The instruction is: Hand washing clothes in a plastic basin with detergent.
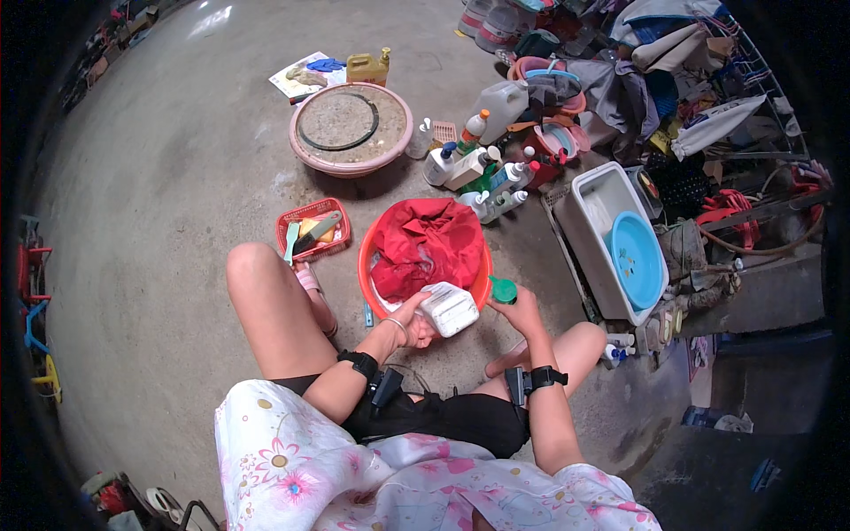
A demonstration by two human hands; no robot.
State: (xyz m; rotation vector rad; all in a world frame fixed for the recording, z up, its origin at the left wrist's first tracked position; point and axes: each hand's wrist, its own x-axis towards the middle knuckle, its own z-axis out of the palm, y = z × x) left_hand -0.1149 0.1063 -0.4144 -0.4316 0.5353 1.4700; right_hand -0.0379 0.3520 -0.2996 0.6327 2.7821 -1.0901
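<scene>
My left hand grips a white plastic bottle, tilted over the near rim of an orange basin. The bottle's mouth is hidden from me. Red cloth fills the basin, looking wet in its lower folds, with some white showing along the left wall. To the right of the basin, my right hand holds a green cap just outside the rim.
A red basket with brushes stands left of the basin. Several pump bottles crowd beyond it. A covered pink tub is farther off. At right, a white trough holds a blue basin.
</scene>
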